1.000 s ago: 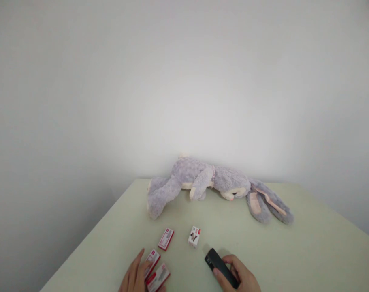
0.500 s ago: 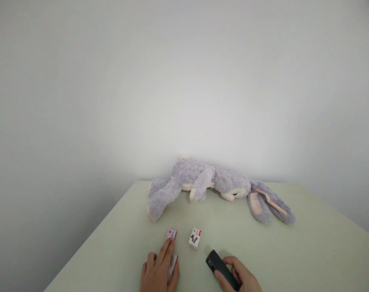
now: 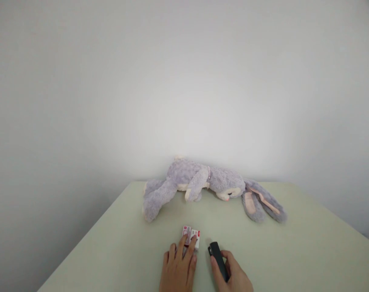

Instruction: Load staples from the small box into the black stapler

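Note:
Side by side on the table lie a small white-and-pink box point(image 3: 186, 230) and a small white box with a red corner point(image 3: 197, 234). My left hand point(image 3: 177, 269) rests over them, its fingers stretched out and spread, fingertips touching the tops of both boxes. Another box edge peeks out under those fingers, mostly hidden. To the right, my right hand point(image 3: 233, 273) grips a dark stapler point(image 3: 218, 259) between thumb and fingers. The stapler lies slantwise, its front end pointing away from me, a little apart from the boxes.
A grey plush rabbit point(image 3: 184, 174) lies on its side along the back of the pale green table point(image 3: 302, 243), ears to the right. Behind it rises a plain white wall point(image 3: 184, 81). The table's left edge slopes down toward the lower left.
My left hand has moved right, bringing the pink box against the white one. The stapler has turned to point more straight ahead in my right hand. The view has shifted slightly.

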Action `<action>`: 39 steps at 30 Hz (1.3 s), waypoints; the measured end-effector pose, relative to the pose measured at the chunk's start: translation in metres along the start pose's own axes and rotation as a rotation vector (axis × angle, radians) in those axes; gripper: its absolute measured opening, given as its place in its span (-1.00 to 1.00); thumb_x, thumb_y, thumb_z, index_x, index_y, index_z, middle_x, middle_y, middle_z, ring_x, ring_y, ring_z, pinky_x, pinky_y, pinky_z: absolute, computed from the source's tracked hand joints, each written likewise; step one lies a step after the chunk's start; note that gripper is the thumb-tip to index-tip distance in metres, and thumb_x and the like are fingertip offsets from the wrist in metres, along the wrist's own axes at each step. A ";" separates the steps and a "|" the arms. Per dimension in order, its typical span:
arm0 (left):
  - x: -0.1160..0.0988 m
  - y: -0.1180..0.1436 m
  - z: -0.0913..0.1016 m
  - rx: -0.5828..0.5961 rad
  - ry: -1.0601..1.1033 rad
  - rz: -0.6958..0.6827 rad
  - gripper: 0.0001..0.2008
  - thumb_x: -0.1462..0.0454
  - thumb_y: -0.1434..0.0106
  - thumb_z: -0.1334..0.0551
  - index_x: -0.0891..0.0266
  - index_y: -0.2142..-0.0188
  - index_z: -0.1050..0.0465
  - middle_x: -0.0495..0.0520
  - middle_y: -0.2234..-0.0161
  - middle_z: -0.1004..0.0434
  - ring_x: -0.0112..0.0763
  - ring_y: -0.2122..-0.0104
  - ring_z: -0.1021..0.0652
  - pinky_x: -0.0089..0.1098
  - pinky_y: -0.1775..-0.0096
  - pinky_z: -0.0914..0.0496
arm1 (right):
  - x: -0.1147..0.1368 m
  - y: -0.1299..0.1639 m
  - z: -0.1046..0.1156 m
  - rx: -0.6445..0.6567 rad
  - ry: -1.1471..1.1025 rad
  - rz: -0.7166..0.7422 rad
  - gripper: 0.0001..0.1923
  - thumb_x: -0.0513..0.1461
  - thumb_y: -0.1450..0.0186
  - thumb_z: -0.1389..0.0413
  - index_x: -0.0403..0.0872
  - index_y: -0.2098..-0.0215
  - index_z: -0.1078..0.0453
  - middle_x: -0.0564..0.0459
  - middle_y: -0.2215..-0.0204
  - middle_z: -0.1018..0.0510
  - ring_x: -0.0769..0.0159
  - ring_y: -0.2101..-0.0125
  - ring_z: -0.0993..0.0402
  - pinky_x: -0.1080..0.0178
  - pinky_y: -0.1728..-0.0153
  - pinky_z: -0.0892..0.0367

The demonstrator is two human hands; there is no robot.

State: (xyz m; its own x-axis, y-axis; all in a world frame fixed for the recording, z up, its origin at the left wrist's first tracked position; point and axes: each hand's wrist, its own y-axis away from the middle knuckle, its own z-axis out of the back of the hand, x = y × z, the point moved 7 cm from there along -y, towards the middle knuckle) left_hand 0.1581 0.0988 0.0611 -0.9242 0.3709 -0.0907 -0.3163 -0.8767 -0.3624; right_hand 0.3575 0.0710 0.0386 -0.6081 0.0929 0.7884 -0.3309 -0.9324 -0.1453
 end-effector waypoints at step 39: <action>0.218 0.079 -0.013 -0.224 0.191 0.236 -0.52 0.16 -0.41 0.00 0.10 -0.28 -0.29 0.11 -0.26 -0.41 -0.17 -0.20 -0.47 -0.12 -0.20 -0.42 | 0.158 0.037 -0.164 0.305 -0.391 0.182 -0.65 0.03 -0.34 -0.09 0.03 0.18 -0.61 0.01 0.39 -0.66 0.14 0.36 -0.57 0.23 0.32 -0.43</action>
State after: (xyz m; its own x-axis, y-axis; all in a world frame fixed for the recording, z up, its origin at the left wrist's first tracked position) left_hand -0.0660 0.1146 0.0010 -0.9027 0.2361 -0.3596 -0.0257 -0.8641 -0.5027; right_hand 0.1309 0.1088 0.0596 -0.3020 -0.1629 0.9393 0.0150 -0.9860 -0.1661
